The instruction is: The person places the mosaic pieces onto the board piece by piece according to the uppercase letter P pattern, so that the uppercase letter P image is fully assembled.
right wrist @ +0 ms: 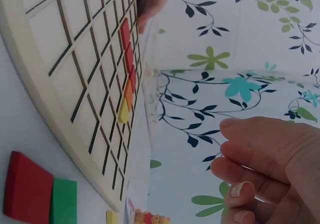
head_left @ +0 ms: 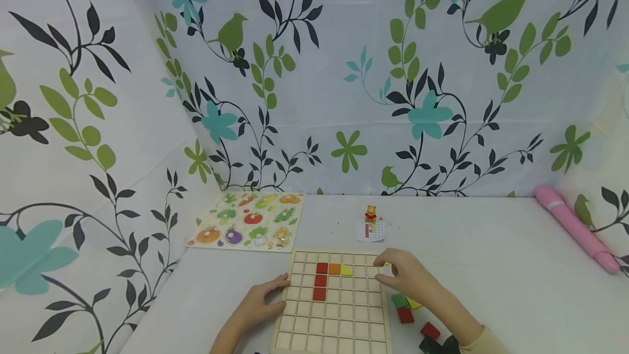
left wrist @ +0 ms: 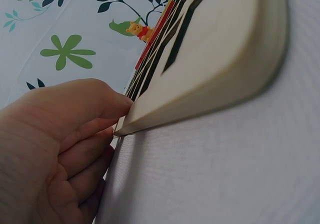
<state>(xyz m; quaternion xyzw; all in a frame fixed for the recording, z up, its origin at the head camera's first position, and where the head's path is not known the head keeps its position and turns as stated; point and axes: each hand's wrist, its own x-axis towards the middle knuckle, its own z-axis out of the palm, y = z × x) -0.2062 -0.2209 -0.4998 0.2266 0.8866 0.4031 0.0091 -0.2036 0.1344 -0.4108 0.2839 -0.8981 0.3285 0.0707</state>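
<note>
A pale wooden grid board (head_left: pixel 339 313) lies on the table. Red tiles (head_left: pixel 320 281) run down one column, and the top row continues with an orange tile (head_left: pixel 334 269) and a yellow tile (head_left: pixel 346 270). My left hand (head_left: pixel 260 302) grips the board's left edge, thumb on its rim and fingers against the side. Over the board's upper right edge hovers my right hand (head_left: pixel 404 275), thumb and fingers apart with nothing between them. Another yellow tile (right wrist: pixel 111 217) lies by the board's corner, mostly covered by that hand in the head view.
Right of the board lie loose tiles: green (head_left: pixel 399 300), red (head_left: pixel 405 315), another red (head_left: pixel 430 330) and dark ones (head_left: pixel 432 345). Behind it are a small patterned card (head_left: pixel 371 231) and bear figure (head_left: pixel 371 213). A vegetable puzzle (head_left: pixel 253 218) sits back left, a pink tube-shaped object (head_left: pixel 575 225) far right.
</note>
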